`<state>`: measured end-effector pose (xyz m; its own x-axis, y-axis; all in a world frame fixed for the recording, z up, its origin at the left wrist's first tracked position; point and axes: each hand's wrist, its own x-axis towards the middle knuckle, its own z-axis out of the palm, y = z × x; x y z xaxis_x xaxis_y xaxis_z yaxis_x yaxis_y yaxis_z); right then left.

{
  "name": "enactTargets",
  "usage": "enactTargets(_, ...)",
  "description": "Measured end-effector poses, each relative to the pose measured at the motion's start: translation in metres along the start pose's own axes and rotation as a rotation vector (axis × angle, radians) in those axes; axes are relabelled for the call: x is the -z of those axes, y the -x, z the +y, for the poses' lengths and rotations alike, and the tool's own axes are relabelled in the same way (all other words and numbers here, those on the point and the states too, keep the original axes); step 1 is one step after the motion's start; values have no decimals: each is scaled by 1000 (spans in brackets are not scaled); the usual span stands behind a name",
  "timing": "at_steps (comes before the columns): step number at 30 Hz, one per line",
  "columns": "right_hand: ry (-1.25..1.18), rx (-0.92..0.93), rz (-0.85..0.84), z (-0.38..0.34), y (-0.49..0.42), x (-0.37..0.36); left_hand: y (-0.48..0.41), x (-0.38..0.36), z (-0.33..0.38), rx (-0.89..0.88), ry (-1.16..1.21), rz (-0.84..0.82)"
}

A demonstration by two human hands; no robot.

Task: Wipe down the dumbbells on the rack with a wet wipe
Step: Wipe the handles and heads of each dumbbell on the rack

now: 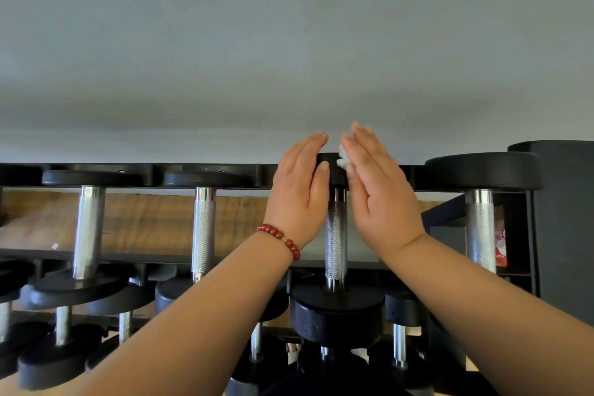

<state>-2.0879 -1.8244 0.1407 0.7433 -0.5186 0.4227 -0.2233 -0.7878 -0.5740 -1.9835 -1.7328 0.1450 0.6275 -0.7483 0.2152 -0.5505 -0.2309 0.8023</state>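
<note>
A black dumbbell with a knurled steel handle lies on the rack, its near head toward me and its far head by the wall. My left hand, with a red bead bracelet on the wrist, rests flat against the left side of the far head, fingers straight and thumb on the head. My right hand presses a crumpled white wet wipe against the right side of that head with straight fingers. Most of the wipe is hidden under the hand.
More dumbbells lie on the top tier at left, centre-left and right, and several smaller ones on the tier below. The black rack rail runs along a grey wall. A tall black block stands at the right.
</note>
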Motion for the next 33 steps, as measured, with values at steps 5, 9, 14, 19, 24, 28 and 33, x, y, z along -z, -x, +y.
enactTargets(5, -77, -64, -7, -2, 28, -2, 0, -9, -1, -9, -64, 62)
enactTargets(9, -219, -268, 90, -3, 7, 0, -1, -10, 0, -25, -89, 73)
enactTargets(14, -310, -272, 68, -5, 32, 1, 0, -11, 3, -25, -115, 92)
enactTargets(19, -384, -337, 83, 2, 14, 4, 1, -13, 4, -5, -141, 119)
enactTargets(24, -433, -350, 79, -3, 27, 3, 1, -15, 6, 3, -146, 133)
enactTargets(28, -394, -313, 11, 2, 28, 4, 1, -15, 7, 21, -155, 129)
enactTargets(33, -277, -190, -19, 13, 9, 3, 1, -14, 7, 14, -143, 125)
